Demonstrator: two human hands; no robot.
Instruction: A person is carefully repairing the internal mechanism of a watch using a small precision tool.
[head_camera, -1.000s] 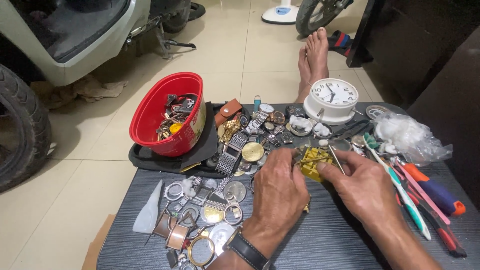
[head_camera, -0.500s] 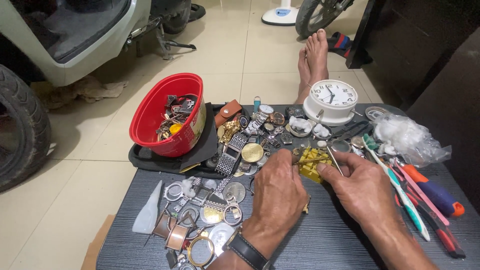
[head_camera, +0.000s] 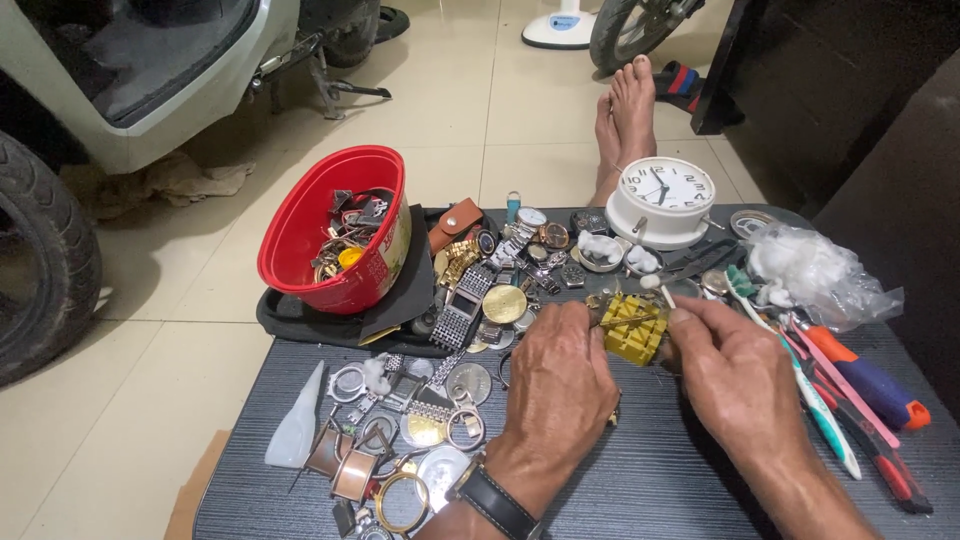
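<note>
A small yellow plastic block (head_camera: 634, 327) rests on the dark grey table (head_camera: 640, 470) between my two hands. My left hand (head_camera: 556, 385), with a black watch strap at the wrist, lies palm down with its fingertips at the block's left side and on a thin metal tool (head_camera: 612, 320) across it. My right hand (head_camera: 735, 375) pinches a thin white stick (head_camera: 655, 289) just right of the block. Watch cases, rings and metal bands (head_camera: 420, 420) lie scattered to the left of my left hand.
A red tub (head_camera: 335, 235) of watch parts sits tilted on a black tray (head_camera: 300, 322) at the back left. A white alarm clock (head_camera: 660, 200), a clear bag of cotton (head_camera: 815, 270) and screwdrivers (head_camera: 870, 385) lie right. Bare feet (head_camera: 625, 120) and a scooter (head_camera: 130, 80) are beyond.
Both hands stay at the yellow block with only slight shifts of the fingers. Nothing else on the table has moved.
</note>
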